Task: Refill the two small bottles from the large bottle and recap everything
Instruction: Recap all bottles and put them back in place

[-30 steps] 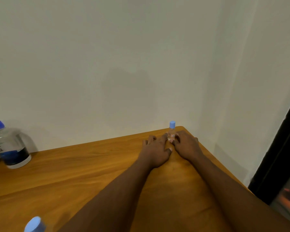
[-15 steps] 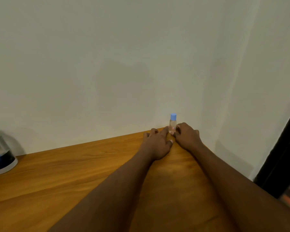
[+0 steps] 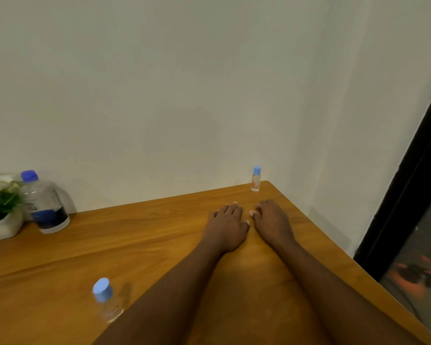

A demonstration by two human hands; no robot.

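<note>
Just short of the far right corner of the wooden table [image 3: 135, 245], the left hand [image 3: 227, 225] and right hand [image 3: 271, 222] lie palm down side by side, fingers relaxed and holding nothing. Beyond their fingertips and apart from them, the far small bottle [image 3: 256, 180] stands upright at the corner with its blue cap on. The near small bottle [image 3: 106, 301], also capped, stands left of the left forearm. The large bottle [image 3: 45, 205], capped, stands by the wall [image 3: 159, 95] at far left, just beside a potted plant [image 3: 0, 225].
</note>
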